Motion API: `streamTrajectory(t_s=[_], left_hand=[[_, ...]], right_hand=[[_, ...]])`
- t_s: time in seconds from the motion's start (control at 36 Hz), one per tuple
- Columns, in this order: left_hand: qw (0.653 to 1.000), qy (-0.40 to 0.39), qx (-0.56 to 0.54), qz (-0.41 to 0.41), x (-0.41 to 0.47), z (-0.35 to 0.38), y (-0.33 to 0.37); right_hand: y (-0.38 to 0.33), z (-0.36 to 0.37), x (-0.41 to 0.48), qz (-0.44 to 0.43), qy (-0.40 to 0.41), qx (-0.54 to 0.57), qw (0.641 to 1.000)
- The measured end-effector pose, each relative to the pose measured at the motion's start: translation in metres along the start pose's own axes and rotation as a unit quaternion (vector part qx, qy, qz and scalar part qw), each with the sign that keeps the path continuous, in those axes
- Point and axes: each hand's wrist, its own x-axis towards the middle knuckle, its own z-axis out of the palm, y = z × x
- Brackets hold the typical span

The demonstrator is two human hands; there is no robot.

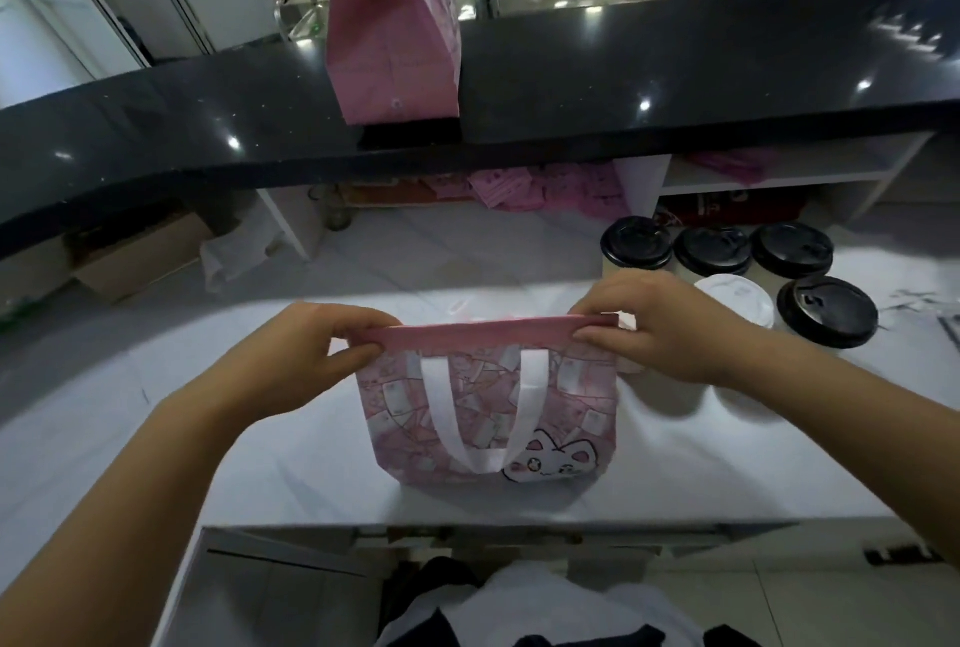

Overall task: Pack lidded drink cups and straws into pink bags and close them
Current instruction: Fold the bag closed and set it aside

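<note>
Left hand (322, 355): pinches the folded top rim, 9 o'clock end.
Right hand (660, 334): pinches the same rim, 3 o'clock end.
Pink cat-print bag with white strap handles (488, 402): on white table (156, 438), between both hands.
Black-lidded cups (727, 251): 2 o'clock of bag, apart.

White table (249, 438) with pink bag (576, 386) and lidded cups (827, 312)

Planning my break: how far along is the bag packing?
Seemingly done: one pink bag stands on the black counter. In hand: left hand and right hand pinch the folded top of the cat-print bag. Left: five lidded cups wait beside it, unpacked.
</note>
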Motion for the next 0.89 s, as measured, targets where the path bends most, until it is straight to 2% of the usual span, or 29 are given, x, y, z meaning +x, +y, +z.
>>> streamTrajectory(t_s=[0.14, 0.22, 0.33, 0.44, 0.58, 0.75, 0.89], left_hand=[[0.999, 0.035, 0.000, -0.020, -0.006, -0.001, -0.011], [0.998, 0.062, -0.015, -0.031, -0.009, -0.001, -0.012], [0.993, 0.102, -0.037, -0.042, -0.020, -0.003, -0.007], [0.987, 0.148, -0.036, -0.051, -0.037, -0.002, -0.004], [0.978, 0.198, -0.040, -0.049, -0.064, 0.008, 0.010], [0.969, 0.225, -0.099, -0.019, -0.085, 0.036, 0.038], [0.960, 0.240, -0.142, -0.030, -0.082, 0.052, 0.053]], right_hand=[[0.004, -0.004, -0.003, 0.030, -0.011, -0.007, 0.999], [0.004, -0.007, 0.005, 0.026, -0.021, -0.086, 0.996], [0.002, -0.011, 0.023, -0.010, 0.008, -0.169, 0.985], [0.004, -0.008, 0.049, 0.031, 0.018, -0.199, 0.979], [0.003, 0.005, 0.085, 0.063, 0.031, -0.138, 0.988], [-0.001, 0.031, 0.128, 0.081, 0.087, 0.001, 0.993], [-0.008, 0.056, 0.142, 0.090, 0.062, 0.150, 0.983]])
